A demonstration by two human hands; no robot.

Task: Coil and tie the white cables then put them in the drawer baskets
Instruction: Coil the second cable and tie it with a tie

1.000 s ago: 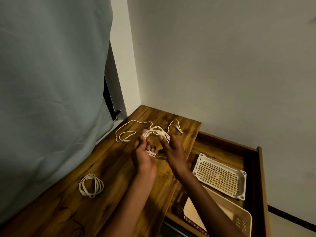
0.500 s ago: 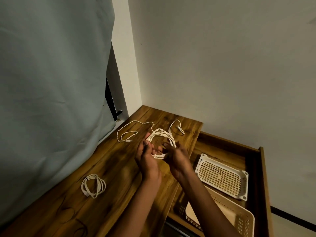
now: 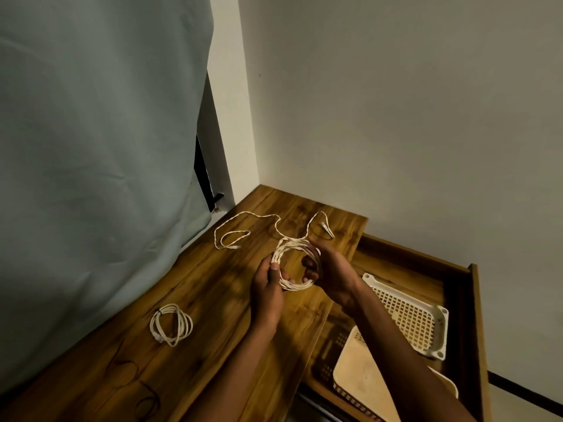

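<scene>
Widened since before, both hands grip a round braided cable coil (tails loose on wood).

Two hands hold a round coil of white braided cable above a brown wooden bench: left hand pinching its left side, right hand gripping its right. A tied white cable bundle lies near left. Two cream perforated plastic baskets sit in the open wooden drawer at right.

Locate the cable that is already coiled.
The coiled cable lies on the wooden tabletop at lower left, near the curtain, left of both hands.
</scene>
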